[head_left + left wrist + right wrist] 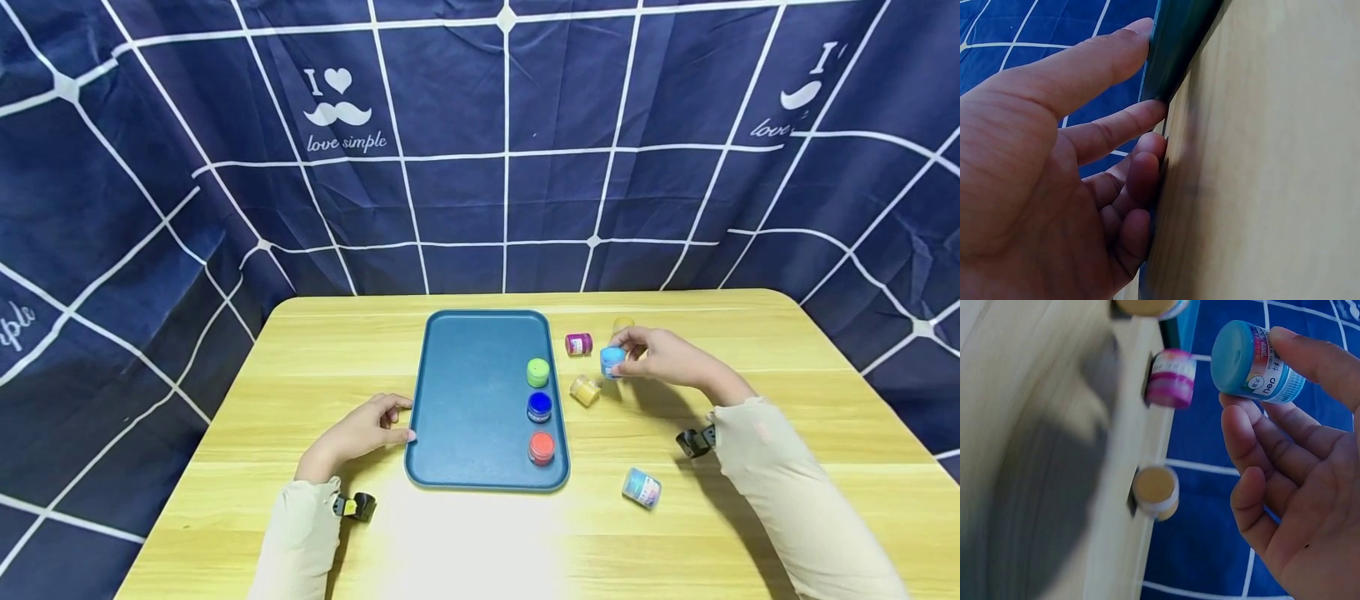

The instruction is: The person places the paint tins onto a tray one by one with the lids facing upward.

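Note:
In the head view my right hand (pixel 667 358) pinches a light blue paint jar (pixel 612 362) between thumb and fingers, to the right of the tray. The right wrist view shows this jar (pixel 1254 362) with its printed label and blue lid, held up off the table. My left hand (pixel 367 433) rests at the left edge of the dark blue tray (pixel 472 400), thumb and index fingertips touching the rim, other fingers loosely bent. Along the tray's right side stand a light green jar (pixel 537 372), a dark blue jar (pixel 539 407) and a red jar (pixel 542 448).
Right of the tray lie a magenta jar (pixel 578 344) and a yellow jar (pixel 585 391). Another yellow jar (pixel 623 323) is partly hidden behind my right hand. A light blue jar (pixel 642 487) lies on its side nearer the front. A dark blue curtain (pixel 450 200) encloses the wooden table (pixel 322 358).

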{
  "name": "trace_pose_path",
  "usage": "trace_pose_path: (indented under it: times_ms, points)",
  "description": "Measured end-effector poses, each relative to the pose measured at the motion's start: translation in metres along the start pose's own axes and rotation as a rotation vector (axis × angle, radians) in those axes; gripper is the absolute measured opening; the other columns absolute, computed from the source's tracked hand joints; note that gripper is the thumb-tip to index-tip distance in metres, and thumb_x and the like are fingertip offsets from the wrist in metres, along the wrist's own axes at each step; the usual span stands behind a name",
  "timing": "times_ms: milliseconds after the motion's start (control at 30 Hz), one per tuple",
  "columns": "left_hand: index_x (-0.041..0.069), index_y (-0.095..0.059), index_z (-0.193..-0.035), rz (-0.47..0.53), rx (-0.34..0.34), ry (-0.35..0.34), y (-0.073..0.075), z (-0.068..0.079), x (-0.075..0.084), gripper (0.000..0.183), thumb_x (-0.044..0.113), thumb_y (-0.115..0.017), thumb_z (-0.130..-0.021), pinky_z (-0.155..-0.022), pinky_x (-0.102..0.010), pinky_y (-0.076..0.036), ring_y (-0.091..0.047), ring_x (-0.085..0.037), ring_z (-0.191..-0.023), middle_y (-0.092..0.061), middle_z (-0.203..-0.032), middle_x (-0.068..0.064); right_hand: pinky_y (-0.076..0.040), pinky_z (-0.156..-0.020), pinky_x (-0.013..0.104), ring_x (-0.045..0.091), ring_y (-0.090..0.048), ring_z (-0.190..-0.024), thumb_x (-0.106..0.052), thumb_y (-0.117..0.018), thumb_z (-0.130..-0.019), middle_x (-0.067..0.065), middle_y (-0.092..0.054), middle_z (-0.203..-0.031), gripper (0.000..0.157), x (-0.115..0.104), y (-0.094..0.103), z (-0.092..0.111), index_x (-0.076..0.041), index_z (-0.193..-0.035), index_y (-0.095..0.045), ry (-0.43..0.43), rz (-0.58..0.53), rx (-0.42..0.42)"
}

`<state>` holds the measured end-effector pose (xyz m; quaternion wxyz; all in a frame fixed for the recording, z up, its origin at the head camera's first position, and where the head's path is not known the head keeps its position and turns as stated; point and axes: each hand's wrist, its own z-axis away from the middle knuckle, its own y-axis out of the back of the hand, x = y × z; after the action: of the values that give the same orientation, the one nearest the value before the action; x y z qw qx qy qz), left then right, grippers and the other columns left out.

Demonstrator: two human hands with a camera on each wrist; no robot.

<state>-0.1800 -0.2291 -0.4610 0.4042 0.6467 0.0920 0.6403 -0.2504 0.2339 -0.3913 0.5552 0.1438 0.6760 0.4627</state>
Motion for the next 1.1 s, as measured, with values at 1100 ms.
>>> trace_pose_path:
  times_ms: [1100]
  points:
    - [-0.003, -0.055, -0.126, -0.006, -0.007, 0.011, 0.001, 0.0, 0.0, 0.051, 0.025, -0.072, -0.087, -0.072, -0.025, -0.037, -0.042, -0.016, -0.081, -0.047, -0.093, -0.006, -0.049, -0.073, 0.03, 0.014, -0.058, -0.083, -0.021, -0.078, -0.081, -0.005, -0.061, -0.089, 0.034, -0.077, -0.043, -0.003, -0.011, -0.108, -0.06, 0.243, 0.053, -0.141]
